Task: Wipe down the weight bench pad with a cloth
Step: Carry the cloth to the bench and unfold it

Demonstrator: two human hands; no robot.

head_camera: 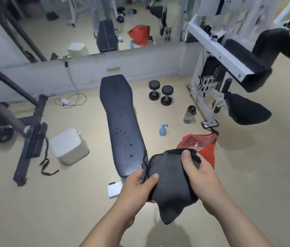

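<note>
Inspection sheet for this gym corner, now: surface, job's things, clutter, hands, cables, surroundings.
Surface: beige floor.
Job's things: dark pad, spots along its middle; grey cloth, bunched, at the pad's near end.
Clutter: spray bottle, water bottle, two dumbbells and red bag right of the pad; white box left of it.
Hands: left hand and right hand both grip the cloth.
Cables: black cable looped on the floor, left of the pad.
Surroundings: mirror beyond; white machine right; dark rack left.

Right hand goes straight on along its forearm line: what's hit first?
Past the dark grey cloth the right hand grips, likely the small blue plastic spray bottle on the floor; depth unclear.
</note>
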